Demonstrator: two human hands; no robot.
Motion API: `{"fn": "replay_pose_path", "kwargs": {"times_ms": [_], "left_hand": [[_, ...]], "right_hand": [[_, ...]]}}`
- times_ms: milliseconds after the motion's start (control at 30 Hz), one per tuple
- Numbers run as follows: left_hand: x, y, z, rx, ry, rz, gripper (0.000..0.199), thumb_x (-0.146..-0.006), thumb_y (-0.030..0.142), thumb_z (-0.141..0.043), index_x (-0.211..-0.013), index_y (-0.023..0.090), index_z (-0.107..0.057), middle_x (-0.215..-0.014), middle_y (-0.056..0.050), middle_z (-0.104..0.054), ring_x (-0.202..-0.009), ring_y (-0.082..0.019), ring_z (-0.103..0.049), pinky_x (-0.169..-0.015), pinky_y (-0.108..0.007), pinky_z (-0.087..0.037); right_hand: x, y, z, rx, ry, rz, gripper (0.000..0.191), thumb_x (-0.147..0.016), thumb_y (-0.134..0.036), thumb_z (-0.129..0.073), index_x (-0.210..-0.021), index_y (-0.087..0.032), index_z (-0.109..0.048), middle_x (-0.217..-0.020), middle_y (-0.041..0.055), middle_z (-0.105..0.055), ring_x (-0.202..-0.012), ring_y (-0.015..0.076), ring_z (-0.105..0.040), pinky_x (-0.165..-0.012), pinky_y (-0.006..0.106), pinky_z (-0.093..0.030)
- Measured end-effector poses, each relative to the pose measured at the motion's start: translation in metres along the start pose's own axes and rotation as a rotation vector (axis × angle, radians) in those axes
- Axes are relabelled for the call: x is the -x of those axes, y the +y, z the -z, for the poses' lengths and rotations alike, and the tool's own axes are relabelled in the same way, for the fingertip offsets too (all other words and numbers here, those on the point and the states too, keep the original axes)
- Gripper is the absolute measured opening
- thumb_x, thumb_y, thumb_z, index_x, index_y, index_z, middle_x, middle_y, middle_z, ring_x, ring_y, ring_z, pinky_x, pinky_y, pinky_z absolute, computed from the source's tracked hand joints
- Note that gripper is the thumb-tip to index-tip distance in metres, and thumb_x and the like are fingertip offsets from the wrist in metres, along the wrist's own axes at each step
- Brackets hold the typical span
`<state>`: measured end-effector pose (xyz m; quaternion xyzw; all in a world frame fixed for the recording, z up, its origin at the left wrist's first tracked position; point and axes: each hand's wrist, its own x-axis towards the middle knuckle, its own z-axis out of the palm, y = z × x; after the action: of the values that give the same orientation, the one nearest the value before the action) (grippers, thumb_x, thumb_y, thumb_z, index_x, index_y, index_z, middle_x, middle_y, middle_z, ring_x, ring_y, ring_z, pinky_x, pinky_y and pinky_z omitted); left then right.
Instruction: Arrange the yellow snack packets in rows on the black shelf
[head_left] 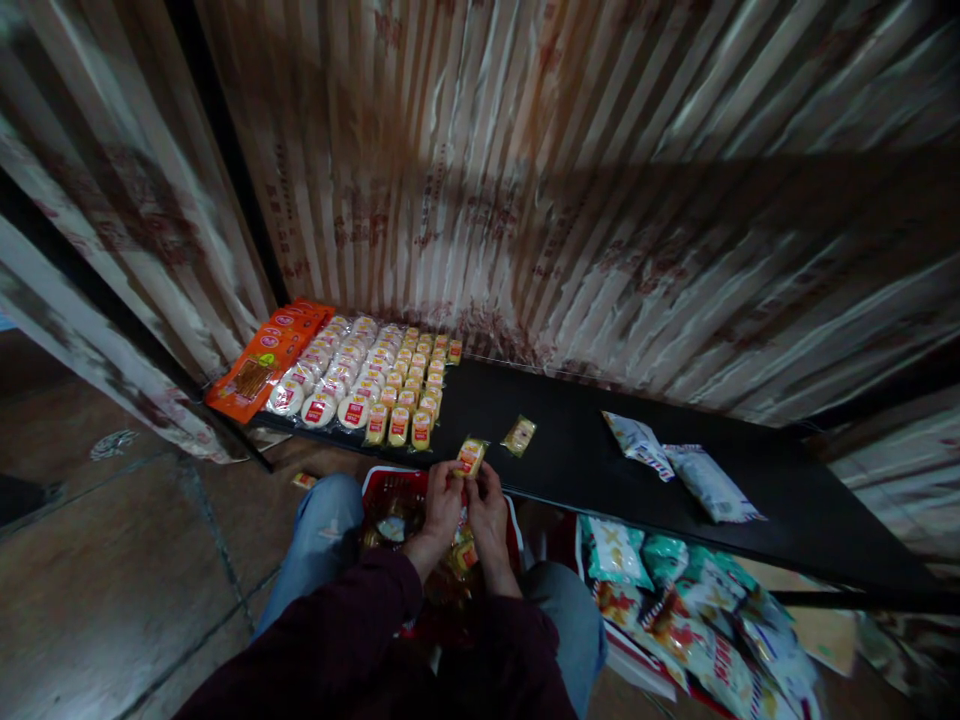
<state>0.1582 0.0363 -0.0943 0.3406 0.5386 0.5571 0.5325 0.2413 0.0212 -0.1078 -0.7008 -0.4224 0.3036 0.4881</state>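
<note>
Both of my hands meet over a red basket [390, 480] between my knees. Pinched in their fingertips is a small yellow packaged cake [472, 457] with a red and white label. My left hand [444, 500] grips its left side, and my right hand [487, 505] grips its lower right. More yellow-wrapped packets [463, 553] lie in the basket below. Just ahead, several rows of similar packaged cakes [400, 424] stand on a black shelf [570, 460]. One loose packet [520, 435] lies on the shelf to the right of my hands.
Round white packaged cakes [319, 408] and orange bags [262, 360] fill the shelf's left end. Two white-blue bags [712, 485] lie at right. A basket of snack bags [697, 620] stands below. A small packet [304, 481] is on the floor. A curtain [480, 200] hangs behind.
</note>
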Motion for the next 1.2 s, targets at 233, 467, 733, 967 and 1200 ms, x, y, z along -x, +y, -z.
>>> {"fn": "replay_pose_path", "kwargs": {"times_ms": [233,467,733,967,1200], "left_hand": [[-0.011,0.004,-0.007,-0.021,-0.008,0.031,0.024,-0.072,0.006,-0.057,-0.09,0.019,-0.063,-0.097,-0.007,-0.065,-0.093,-0.019,-0.058,-0.09,-0.03,-0.043],[-0.022,0.004,-0.012,0.0,0.003,0.013,0.025,-0.071,0.008,-0.057,-0.091,0.019,-0.065,-0.1,-0.008,-0.066,-0.096,-0.02,-0.058,-0.093,-0.032,-0.043],[-0.039,0.015,-0.022,-0.103,0.012,0.013,0.028,-0.073,0.006,-0.053,-0.094,0.019,-0.067,-0.105,-0.008,-0.067,-0.1,-0.019,-0.059,-0.098,-0.033,-0.043],[-0.056,0.022,-0.03,-0.3,-0.02,-0.01,0.032,-0.077,0.007,-0.045,-0.098,0.015,-0.068,-0.107,-0.01,-0.069,-0.102,-0.019,-0.062,-0.098,-0.033,-0.045],[-0.073,0.034,-0.044,-0.361,-0.039,0.028,0.036,-0.081,0.01,-0.045,-0.111,0.013,-0.065,-0.115,-0.012,-0.068,-0.108,-0.02,-0.062,-0.1,-0.032,-0.045]], "right_hand": [[-0.014,-0.004,-0.006,0.007,-0.01,0.046,0.051,-0.082,-0.049,-0.051,-0.122,-0.019,-0.059,-0.114,0.0125,-0.071,-0.099,0.0257,-0.067,-0.087,0.038,-0.049],[-0.038,0.002,-0.014,0.086,0.027,0.063,0.056,-0.078,-0.055,-0.05,-0.114,-0.014,-0.065,-0.113,0.0177,-0.069,-0.102,0.03,-0.065,-0.092,0.044,-0.047],[-0.058,0.001,-0.021,0.123,0.042,0.079,0.058,-0.079,-0.052,-0.046,-0.116,-0.011,-0.064,-0.113,0.0189,-0.068,-0.102,0.0294,-0.064,-0.092,0.042,-0.047],[-0.078,-0.001,-0.025,0.148,0.042,0.108,0.051,-0.08,-0.045,-0.044,-0.117,-0.014,-0.064,-0.111,0.0146,-0.071,-0.096,0.0265,-0.067,-0.088,0.038,-0.049],[-0.102,-0.003,-0.035,0.159,0.058,0.072,0.05,-0.078,-0.04,-0.047,-0.117,-0.014,-0.063,-0.104,0.0138,-0.073,-0.088,0.0264,-0.069,-0.078,0.037,-0.051]]}}
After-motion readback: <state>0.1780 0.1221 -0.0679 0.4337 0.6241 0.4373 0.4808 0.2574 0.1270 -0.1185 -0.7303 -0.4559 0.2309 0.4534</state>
